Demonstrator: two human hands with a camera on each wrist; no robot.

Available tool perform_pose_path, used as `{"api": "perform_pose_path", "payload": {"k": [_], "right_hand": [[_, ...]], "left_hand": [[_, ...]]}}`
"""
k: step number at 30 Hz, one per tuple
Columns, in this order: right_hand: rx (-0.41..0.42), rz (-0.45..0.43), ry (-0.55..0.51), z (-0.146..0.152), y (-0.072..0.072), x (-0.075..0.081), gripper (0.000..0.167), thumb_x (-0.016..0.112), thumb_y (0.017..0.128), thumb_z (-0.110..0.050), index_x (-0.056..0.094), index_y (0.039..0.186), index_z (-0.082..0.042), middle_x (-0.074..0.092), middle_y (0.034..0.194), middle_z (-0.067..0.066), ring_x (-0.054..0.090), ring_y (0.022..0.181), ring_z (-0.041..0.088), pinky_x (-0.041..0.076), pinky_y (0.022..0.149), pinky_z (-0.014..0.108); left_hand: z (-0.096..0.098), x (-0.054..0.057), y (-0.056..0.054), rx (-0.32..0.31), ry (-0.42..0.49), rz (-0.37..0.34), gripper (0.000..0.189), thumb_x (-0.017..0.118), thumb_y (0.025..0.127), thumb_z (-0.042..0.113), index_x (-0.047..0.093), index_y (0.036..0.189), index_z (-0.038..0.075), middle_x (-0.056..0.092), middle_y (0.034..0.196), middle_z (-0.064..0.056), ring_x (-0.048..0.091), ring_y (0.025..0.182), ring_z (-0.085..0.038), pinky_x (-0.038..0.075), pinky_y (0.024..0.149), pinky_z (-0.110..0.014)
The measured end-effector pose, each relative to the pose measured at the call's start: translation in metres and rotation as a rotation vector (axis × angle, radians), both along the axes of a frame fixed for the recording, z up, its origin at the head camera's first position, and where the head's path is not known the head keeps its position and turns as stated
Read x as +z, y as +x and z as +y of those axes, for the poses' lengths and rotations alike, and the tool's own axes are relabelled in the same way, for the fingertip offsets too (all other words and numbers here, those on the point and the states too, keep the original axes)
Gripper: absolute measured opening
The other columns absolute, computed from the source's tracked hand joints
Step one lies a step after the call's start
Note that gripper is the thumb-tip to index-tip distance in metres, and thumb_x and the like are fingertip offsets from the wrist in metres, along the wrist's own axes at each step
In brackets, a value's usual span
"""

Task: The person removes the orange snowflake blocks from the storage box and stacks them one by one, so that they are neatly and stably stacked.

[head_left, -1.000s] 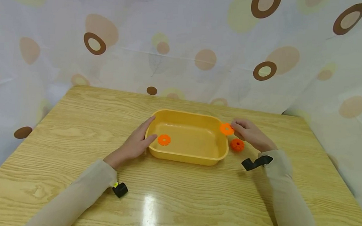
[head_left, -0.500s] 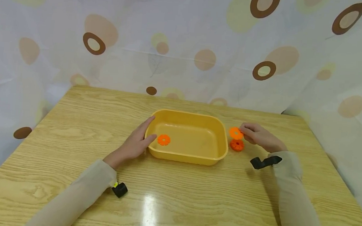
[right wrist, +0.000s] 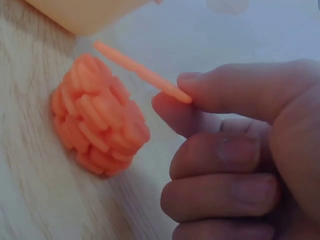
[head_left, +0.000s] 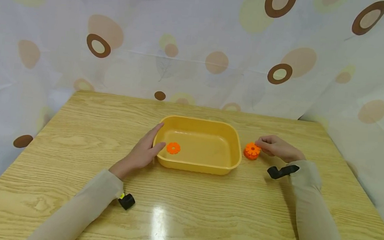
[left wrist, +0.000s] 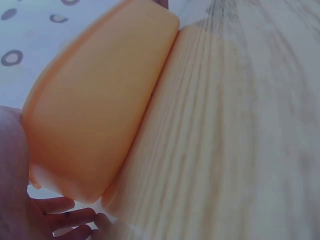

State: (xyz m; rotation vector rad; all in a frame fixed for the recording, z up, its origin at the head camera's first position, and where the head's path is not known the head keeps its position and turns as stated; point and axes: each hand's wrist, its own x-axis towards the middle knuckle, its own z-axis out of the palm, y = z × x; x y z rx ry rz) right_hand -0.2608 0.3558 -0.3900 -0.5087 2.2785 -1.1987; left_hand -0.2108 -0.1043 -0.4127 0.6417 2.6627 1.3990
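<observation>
In the head view, my right hand (head_left: 279, 147) pinches a flat orange flower-shaped disc (head_left: 252, 148) by its edge. The right wrist view shows this disc (right wrist: 142, 72) edge-on and tilted, between thumb and index finger, with the other fingers curled. Just below it, a gap apart, stands a stack of several such discs (right wrist: 97, 117) on the table. My left hand (head_left: 143, 152) holds the left end of a yellow plastic tub (head_left: 198, 168), thumb over the rim, fingers along the end wall (left wrist: 95, 115). One orange disc (head_left: 173, 148) lies flat inside the tub, at its left.
Everything rests on a wood-grain table (head_left: 186, 201). A white curtain (head_left: 197, 42) with brown and beige circles hangs behind it and at both sides. Each wrist wears a small black camera, such as the one (head_left: 127, 201) on the left cuff.
My right hand has carried its disc away from the tub's right rim, rightward and down, to just above the stack. The left hand and the tub have stayed in place.
</observation>
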Motion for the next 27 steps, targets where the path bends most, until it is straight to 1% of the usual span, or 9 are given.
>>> {"api": "perform_pose_path", "payload": {"k": [6,9,16,23,27], "right_hand": [[-0.028,0.017,0.023,0.0009,-0.0005,-0.0032,0.046,0.045,0.103,-0.026,0.039,0.073,0.008,0.029,0.053,-0.004,0.023,0.044,0.016,0.031,0.052,0.032],[-0.044,0.025,0.021,0.0009,-0.0004,-0.0043,0.045,0.045,0.103,-0.025,0.039,0.073,0.007,0.029,0.053,-0.005,0.024,0.045,0.015,0.031,0.052,0.032],[-0.072,0.021,0.009,0.0009,0.0009,-0.0061,0.045,0.047,0.102,-0.024,0.039,0.075,0.01,0.032,0.056,-0.005,0.027,0.048,0.013,0.03,0.052,0.032],[-0.112,0.032,0.042,0.0008,0.0014,-0.0076,0.042,0.049,0.102,-0.025,0.043,0.077,0.009,0.035,0.061,-0.003,0.03,0.05,0.015,0.029,0.05,0.029],[-0.12,0.028,0.043,0.0018,0.0005,-0.0091,0.041,0.05,0.101,-0.026,0.045,0.079,0.007,0.035,0.062,-0.002,0.03,0.051,0.018,0.03,0.051,0.029]], "left_hand": [[0.0,0.0012,0.0002,0.001,0.001,-0.011,0.065,0.046,0.101,0.02,0.013,0.155,0.007,0.016,0.16,-0.018,0.016,0.147,-0.036,0.016,0.118,-0.054],[0.0001,0.0014,0.0,-0.002,0.002,-0.01,0.065,0.046,0.101,0.02,0.013,0.155,0.006,0.016,0.16,-0.019,0.016,0.147,-0.036,0.016,0.118,-0.054],[0.0003,0.0016,-0.0001,-0.001,0.001,-0.011,0.065,0.046,0.101,0.019,0.013,0.155,0.007,0.016,0.16,-0.018,0.016,0.147,-0.036,0.016,0.118,-0.054],[0.0002,0.0019,0.0003,0.004,0.002,-0.025,0.065,0.046,0.101,0.02,0.013,0.155,0.008,0.017,0.16,-0.018,0.017,0.147,-0.036,0.016,0.118,-0.054],[0.0002,0.0018,0.0002,0.005,0.003,-0.023,0.065,0.046,0.101,0.02,0.013,0.155,0.008,0.017,0.16,-0.017,0.017,0.147,-0.036,0.017,0.118,-0.054]]}}
